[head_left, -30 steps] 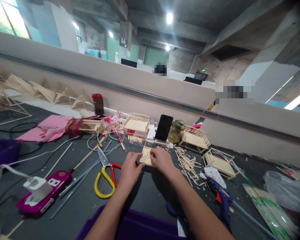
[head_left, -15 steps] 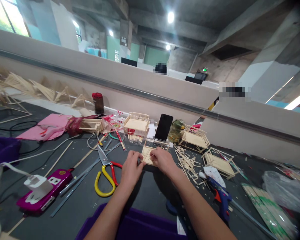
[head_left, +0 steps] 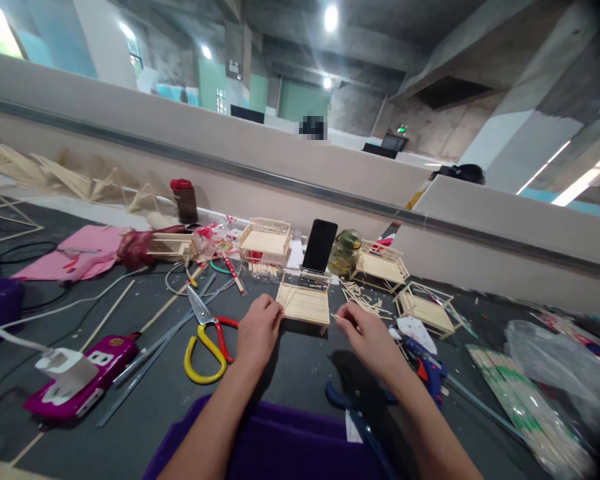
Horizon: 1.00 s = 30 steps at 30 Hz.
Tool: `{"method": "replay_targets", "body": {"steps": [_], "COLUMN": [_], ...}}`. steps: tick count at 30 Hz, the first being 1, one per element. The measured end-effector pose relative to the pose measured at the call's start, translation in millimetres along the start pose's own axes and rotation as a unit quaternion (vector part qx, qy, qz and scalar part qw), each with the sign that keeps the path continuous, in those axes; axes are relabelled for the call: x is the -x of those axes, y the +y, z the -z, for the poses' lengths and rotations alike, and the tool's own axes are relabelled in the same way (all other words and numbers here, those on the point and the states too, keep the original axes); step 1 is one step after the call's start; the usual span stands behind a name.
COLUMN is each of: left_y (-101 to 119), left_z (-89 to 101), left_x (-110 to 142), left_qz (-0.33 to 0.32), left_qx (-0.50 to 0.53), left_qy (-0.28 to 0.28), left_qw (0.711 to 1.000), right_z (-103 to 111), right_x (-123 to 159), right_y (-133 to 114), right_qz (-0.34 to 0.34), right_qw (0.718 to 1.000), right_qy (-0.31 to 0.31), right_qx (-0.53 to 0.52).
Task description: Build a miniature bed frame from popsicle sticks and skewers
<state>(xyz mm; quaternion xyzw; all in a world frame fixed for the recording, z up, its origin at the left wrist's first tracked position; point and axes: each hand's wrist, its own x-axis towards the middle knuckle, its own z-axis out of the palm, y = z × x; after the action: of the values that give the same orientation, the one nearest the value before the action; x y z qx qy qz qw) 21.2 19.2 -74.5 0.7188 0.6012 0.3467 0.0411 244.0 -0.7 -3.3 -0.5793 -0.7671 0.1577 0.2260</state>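
A small wooden model bed (head_left: 307, 305), built from thin sticks with a flat slatted top, stands on the dark table in front of me. My left hand (head_left: 261, 327) is closed on its left edge, where a few thin sticks lean across the corner. My right hand (head_left: 367, 333) is just right of the model, apart from it, thumb and forefinger pinched on a short wooden stick (head_left: 335, 316). Behind the model a black phone (head_left: 320, 245) leans on a stand. A heap of cut sticks (head_left: 363, 298) lies beyond my right hand.
Scissors with red and yellow handles (head_left: 205, 333) lie left. A blue glue gun (head_left: 427, 363) is at right, near bagged sticks (head_left: 525, 407). A purple power strip (head_left: 80, 377) with a white plug sits left. A purple bin (head_left: 280, 440) is closest to me. More model furniture (head_left: 265, 240) stands behind.
My right hand has moved off the model's top to its right and now pinches a short stick. My left hand stays at the model's left edge. The view has shifted slightly.
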Motion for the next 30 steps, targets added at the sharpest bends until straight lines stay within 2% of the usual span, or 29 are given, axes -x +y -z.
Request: {"method": "replay_targets", "body": {"steps": [3, 6, 9, 12, 17, 20, 24, 30], "left_y": [-1.6, -3.7, -4.8, -4.0, 0.0, 2.5, 5.6, 10.0], "left_z": [-1.7, -3.9, -5.2, -5.7, -7.2, -8.3, -8.1, -6.9], "left_x": [-0.8, -1.0, -1.0, -1.3, -1.0, -0.1, 1.6, 3.1], "left_qz": [-0.016, -0.026, -0.029, -0.037, -0.027, -0.019, -0.015, -0.012], "left_qx": [0.006, 0.009, -0.001, -0.026, -0.086, -0.111, -0.132, -0.136], "left_qy": [0.008, 0.021, 0.036, 0.052, 0.065, 0.073, 0.078, 0.086], "left_qw": [1.0, 0.999, 0.999, 0.998, 0.994, 0.991, 0.988, 0.987], "right_z": [8.2, -0.6, -20.0, -43.0, -78.7, -87.5, -78.7, -55.8], "right_x": [53.0, 107.4, 150.5, 174.6, 176.4, 169.6, 156.7, 109.6], "right_y": [8.9, 15.9, 23.4, 30.2, 31.7, 29.5, 28.2, 13.8], "right_qz": [-0.038, -0.046, 0.001, 0.004, -0.026, -0.041, -0.064, -0.19], "right_qw": [0.998, 0.996, 1.0, 0.989, 0.96, 0.952, 0.957, 0.944], "right_qy": [-0.025, -0.043, 0.027, 0.103, 0.162, 0.18, 0.165, 0.07], "right_qx": [-0.042, -0.056, 0.006, 0.109, 0.225, 0.242, 0.231, 0.262]}}
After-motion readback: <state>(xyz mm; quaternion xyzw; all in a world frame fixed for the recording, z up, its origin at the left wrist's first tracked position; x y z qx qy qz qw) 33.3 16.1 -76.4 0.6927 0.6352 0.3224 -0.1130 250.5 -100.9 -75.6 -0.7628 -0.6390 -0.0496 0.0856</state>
